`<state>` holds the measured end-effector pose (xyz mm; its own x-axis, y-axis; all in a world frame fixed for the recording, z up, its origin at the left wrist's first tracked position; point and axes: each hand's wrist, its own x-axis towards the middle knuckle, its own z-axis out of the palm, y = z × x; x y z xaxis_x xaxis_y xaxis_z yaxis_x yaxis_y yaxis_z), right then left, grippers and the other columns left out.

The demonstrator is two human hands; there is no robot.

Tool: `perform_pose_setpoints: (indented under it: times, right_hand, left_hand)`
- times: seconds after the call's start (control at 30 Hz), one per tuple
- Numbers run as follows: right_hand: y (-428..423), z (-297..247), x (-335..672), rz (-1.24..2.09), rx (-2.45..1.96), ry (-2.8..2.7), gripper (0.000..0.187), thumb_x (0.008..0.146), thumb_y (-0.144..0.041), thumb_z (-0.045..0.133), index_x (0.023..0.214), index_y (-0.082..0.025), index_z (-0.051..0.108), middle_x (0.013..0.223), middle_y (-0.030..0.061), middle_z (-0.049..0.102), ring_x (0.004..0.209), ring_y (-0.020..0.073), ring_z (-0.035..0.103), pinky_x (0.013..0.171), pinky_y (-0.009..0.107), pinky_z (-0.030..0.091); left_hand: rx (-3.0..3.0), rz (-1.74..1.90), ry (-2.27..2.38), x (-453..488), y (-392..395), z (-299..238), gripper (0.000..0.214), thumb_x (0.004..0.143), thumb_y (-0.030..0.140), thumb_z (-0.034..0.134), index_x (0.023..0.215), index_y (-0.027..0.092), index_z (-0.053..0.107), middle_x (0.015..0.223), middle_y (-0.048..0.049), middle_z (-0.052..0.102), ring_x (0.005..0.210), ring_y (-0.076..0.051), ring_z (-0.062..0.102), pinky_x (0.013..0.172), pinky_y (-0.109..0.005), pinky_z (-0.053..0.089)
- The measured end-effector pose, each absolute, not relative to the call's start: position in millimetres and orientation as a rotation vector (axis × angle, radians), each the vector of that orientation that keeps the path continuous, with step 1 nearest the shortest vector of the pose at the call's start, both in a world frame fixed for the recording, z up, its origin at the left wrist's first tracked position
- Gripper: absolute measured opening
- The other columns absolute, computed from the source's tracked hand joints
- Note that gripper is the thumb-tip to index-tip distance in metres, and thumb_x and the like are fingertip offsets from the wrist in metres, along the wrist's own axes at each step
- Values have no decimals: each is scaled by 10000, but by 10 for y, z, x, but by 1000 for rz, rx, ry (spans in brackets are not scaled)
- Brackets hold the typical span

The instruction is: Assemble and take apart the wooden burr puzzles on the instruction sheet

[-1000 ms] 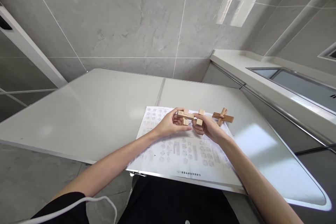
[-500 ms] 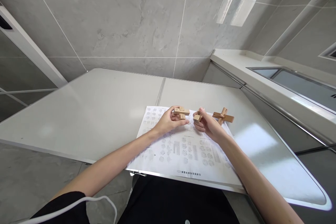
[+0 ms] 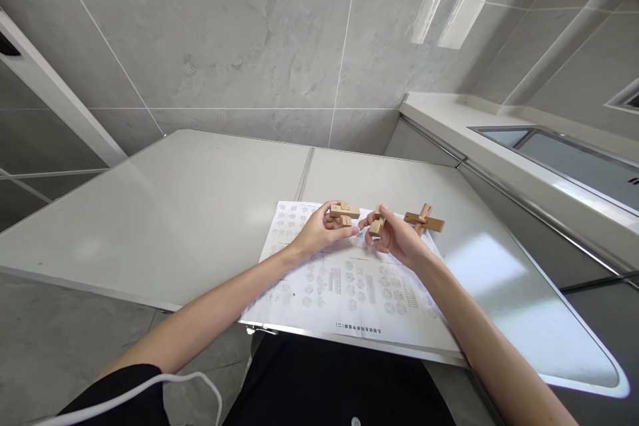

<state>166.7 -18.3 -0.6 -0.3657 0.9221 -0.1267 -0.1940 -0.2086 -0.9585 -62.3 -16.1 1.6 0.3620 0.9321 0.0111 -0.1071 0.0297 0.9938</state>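
Observation:
My left hand (image 3: 320,229) is closed round a few joined wooden puzzle pieces (image 3: 345,212) that cross one another. Close by on the right, my right hand (image 3: 394,231) pinches a single notched wooden puzzle piece (image 3: 377,226) between thumb and fingers; part of it is covered by the fingers. A small gap separates the two held parts. Both hands are above a printed instruction sheet (image 3: 349,309) with rows of small diagrams. Just beyond my right hand, a cross of wooden puzzle pieces (image 3: 433,223) rests by the sheet's far right corner.
The white folding table (image 3: 200,213) has a seam (image 3: 306,173) running across it. A grey tiled wall (image 3: 239,46) rises behind. To the right stands a white ledge (image 3: 449,116) with a metal rail below. A white cable (image 3: 174,378) hangs near my left sleeve.
My right hand has turned the notched piece, so more of its length and its notch show. One right finger now reaches toward my left hand. The left hand has barely moved.

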Motion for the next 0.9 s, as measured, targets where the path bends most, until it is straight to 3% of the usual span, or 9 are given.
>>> perform_pose_setpoints:
  times: [0.2,0.33,0.4,0.53,0.6,0.7,0.8,0.9]
  right_hand:
    - [-220,12,1679,1671,-1018,-1203,470,932,-656,744,1148,-267,591,717,-65,498,490,84,325,465,245,226]
    - [-229,22,1690,1675,-1015,-1209,573,885,-524,854,1313,-310,539,673,-103,422,543,100,357,505,233,283]
    - [-226,21,1694,1697,-1016,-1216,609,886,-476,861,1374,-303,539,693,-87,481,565,107,389,506,235,309]
    - [-210,4,1684,1708,-1021,-1255,443,926,-503,795,1247,-227,663,1007,59,689,631,128,529,511,274,425]
    - [-202,-7,1675,1706,-1029,-1281,408,939,-556,759,1105,-187,704,1011,96,705,646,148,563,533,299,473]
    - [-197,-13,1674,1677,-1033,-1298,436,936,-602,750,1014,-175,706,943,80,682,640,140,524,518,284,450]
    - [-193,1,1687,1617,-1031,-1298,450,940,-644,731,1103,-229,669,934,29,629,622,117,448,482,251,374]
    - [-189,12,1691,1575,-1043,-1310,451,950,-691,694,1071,-263,625,776,-45,460,556,103,317,456,241,290]
  left_hand:
    - [1277,980,869,-624,-174,26,654,734,342,975,1270,195,630,961,-8,672,870,-142,649,874,-327,518]
    - [1275,1002,883,-630,-184,26,664,741,347,971,1285,208,617,980,-10,687,881,-141,655,884,-327,524]
    - [1269,1023,894,-631,-182,22,685,755,354,960,1321,225,597,979,-1,688,878,-137,652,882,-327,528]
    - [1269,1095,925,-623,-165,6,722,766,357,947,1362,244,555,1021,-10,700,830,-123,622,845,-318,530]
    - [1298,1138,942,-617,-158,-3,728,764,353,946,1363,243,549,1062,-30,711,817,-120,608,837,-315,531]
    - [1342,1156,951,-613,-160,-9,727,770,368,940,1369,241,549,1076,-40,712,815,-125,604,837,-318,536]
    - [1358,1138,954,-615,-176,0,735,774,383,939,1382,245,548,1036,-23,700,806,-128,596,839,-320,537]
    - [1361,1123,963,-619,-188,14,737,778,386,940,1385,243,547,964,4,674,773,-119,570,826,-314,530]
